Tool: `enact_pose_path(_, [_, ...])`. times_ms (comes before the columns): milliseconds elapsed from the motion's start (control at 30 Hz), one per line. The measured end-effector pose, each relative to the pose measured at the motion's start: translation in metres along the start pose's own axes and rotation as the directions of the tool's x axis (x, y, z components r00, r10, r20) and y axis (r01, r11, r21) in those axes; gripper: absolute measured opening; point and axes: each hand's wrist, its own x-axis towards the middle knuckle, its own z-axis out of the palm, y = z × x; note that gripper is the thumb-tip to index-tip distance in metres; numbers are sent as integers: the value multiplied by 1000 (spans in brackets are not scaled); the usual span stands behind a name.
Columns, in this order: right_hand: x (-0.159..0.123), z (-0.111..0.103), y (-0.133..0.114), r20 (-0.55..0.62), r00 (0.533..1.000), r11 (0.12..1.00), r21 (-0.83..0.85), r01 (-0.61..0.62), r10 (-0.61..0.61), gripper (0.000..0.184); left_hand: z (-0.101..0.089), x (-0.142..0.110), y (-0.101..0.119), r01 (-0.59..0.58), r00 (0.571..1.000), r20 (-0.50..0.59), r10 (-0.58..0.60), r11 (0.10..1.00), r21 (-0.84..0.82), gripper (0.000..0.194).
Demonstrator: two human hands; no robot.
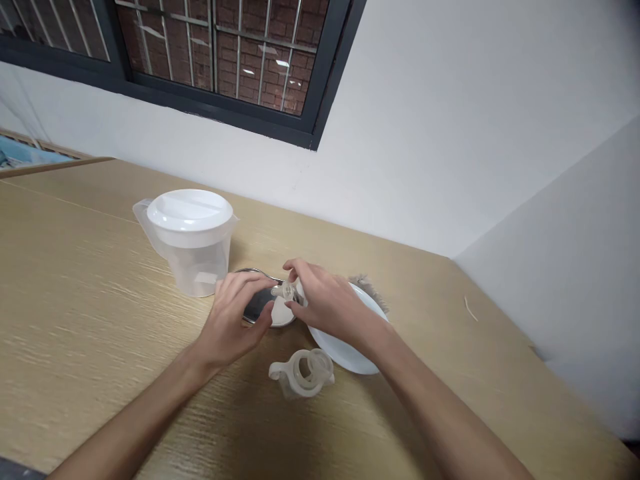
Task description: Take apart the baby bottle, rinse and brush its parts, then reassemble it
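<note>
My right hand (327, 300) pinches a small translucent bottle nipple (286, 291), its tip pointing left. Facing it, my left hand (233, 323) is curved with thumb and fingers apart; its fingertips come close to the nipple's tip, and whether they touch it I cannot tell. Below both hands lies a shiny metal tray (257, 303) with a white piece (283, 312) in it, partly covered by my hands. Nearer to me stands a clear baby bottle (303, 373) with side handles and an open top. A white plate (350, 350) sits under my right wrist.
A clear pitcher (193, 247) with a white lid stands at the back left. Behind the plate lies something grey and bristly (370, 291). A thin pale strip (471, 309) rests on the wooden table (100, 300) at right. Walls and a barred window (225, 53) border the table.
</note>
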Motion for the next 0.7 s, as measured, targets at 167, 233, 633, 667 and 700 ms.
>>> enact_pose_path(167, [-8, 6, -8, -48, 989, 990, 7, 139, -138, 42, -5, 5, -3, 92, 985, 153, -78, 992, -89, 30])
enact_pose_path(233, [-10, 6, -6, -51, 987, 988, 25, 151, -150, 44, -5, 6, -5, 118, 969, 230, -86, 984, -131, 30])
enact_pose_path(633, [-16, -8, -8, -46, 993, 982, 150, 116, -110, 40, -3, 6, -3, 398, 914, 196, -355, 879, -265, 29])
enact_pose_path(667, [-18, -10, -7, -41, 995, 982, 159, 101, -96, 38, -4, 7, -2, 437, 898, 189, -397, 851, -292, 29])
enact_pose_path(700, [-19, -10, -5, -30, 997, 983, 165, 80, -77, 36, -5, 9, -2, 460, 888, 175, -425, 826, -326, 29])
